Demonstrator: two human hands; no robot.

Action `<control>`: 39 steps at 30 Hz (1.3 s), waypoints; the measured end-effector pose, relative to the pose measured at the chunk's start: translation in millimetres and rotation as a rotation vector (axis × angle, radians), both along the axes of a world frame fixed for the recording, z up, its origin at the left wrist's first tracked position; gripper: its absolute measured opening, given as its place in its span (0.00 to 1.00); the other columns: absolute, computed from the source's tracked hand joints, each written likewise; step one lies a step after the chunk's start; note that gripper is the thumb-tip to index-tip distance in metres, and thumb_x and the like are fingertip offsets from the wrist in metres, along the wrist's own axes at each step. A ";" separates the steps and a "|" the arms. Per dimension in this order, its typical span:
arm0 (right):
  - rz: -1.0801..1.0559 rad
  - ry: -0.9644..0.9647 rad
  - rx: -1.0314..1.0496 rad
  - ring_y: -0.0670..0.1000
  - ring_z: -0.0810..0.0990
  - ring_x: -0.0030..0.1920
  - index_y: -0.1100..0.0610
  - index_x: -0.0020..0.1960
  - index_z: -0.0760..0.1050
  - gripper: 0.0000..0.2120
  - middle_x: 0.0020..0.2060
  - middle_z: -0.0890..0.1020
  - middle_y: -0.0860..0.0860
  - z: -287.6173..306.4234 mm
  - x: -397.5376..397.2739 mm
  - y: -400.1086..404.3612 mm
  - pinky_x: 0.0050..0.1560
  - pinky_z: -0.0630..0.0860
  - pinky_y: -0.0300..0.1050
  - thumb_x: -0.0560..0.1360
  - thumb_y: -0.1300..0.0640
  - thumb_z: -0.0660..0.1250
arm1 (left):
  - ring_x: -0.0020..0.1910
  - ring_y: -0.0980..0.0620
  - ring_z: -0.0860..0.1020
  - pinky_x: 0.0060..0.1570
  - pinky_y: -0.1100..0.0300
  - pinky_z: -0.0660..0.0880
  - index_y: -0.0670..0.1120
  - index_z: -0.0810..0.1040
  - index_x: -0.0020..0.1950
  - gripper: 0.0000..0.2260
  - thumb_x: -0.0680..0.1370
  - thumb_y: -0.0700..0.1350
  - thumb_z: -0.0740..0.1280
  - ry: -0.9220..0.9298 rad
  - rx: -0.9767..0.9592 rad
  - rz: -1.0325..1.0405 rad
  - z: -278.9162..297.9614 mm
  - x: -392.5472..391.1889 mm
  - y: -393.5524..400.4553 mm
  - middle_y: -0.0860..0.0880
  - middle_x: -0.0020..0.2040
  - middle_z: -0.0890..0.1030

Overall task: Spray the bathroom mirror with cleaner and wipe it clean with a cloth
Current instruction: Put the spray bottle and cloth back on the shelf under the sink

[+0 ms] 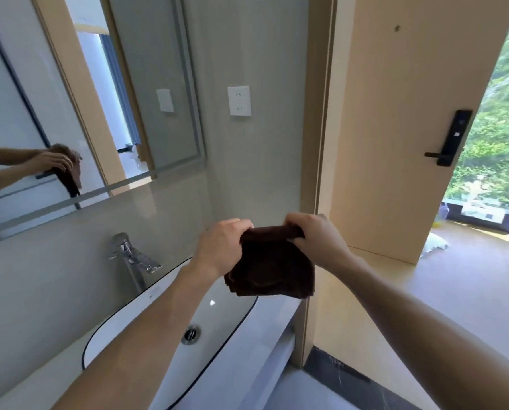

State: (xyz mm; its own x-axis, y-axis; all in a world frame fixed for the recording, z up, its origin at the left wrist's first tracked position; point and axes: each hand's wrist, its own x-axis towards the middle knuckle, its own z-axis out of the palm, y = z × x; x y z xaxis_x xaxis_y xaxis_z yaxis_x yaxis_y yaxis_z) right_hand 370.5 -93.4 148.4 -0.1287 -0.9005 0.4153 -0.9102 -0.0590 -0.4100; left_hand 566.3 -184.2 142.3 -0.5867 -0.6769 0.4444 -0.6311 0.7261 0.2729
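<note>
While both the left hand (222,247) and the right hand (315,239) pinch the top edge of the dark cloth (272,267) above the sink (146,309), the step looks like readying it, and next it must reach the mirror (69,113) at left.

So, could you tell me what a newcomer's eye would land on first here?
Probably the dark brown cloth, held up by both the left hand and the right hand above the white sink. Next, the mirror at upper left, then the open door on the right.

Home bathroom; mirror (34,93), sink (170,306), faucet (132,255)
</note>
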 end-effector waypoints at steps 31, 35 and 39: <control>-0.228 -0.030 0.156 0.51 0.79 0.44 0.50 0.47 0.80 0.07 0.39 0.82 0.48 -167.8 -94.9 43.1 0.44 0.81 0.50 0.74 0.62 0.70 | 0.45 0.49 0.83 0.48 0.57 0.79 0.50 0.86 0.54 0.11 0.76 0.39 0.69 0.186 0.282 -0.074 -172.7 -88.2 27.8 0.50 0.45 0.87; -0.281 -0.029 0.100 0.52 0.80 0.44 0.52 0.49 0.81 0.08 0.41 0.83 0.50 -220.1 -122.0 44.7 0.45 0.81 0.53 0.74 0.62 0.70 | 0.46 0.49 0.82 0.48 0.57 0.80 0.49 0.85 0.57 0.11 0.79 0.39 0.67 0.227 0.182 -0.101 -227.2 -121.3 31.2 0.49 0.47 0.86; -0.353 0.006 0.052 0.53 0.79 0.44 0.50 0.48 0.80 0.09 0.41 0.82 0.49 -283.7 -150.4 52.6 0.45 0.81 0.54 0.73 0.63 0.69 | 0.46 0.49 0.82 0.47 0.60 0.79 0.49 0.84 0.58 0.11 0.81 0.40 0.64 0.258 0.112 -0.148 -293.6 -155.1 40.2 0.49 0.47 0.85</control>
State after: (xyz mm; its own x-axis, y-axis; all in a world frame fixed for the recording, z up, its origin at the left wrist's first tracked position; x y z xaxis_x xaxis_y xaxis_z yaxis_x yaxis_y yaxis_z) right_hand 220.1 -40.8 -135.3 -0.4332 -0.8210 0.3719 -0.8732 0.2800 -0.3990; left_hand 411.2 -144.0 -151.3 -0.5600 -0.6458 0.5189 -0.4207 0.7613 0.4935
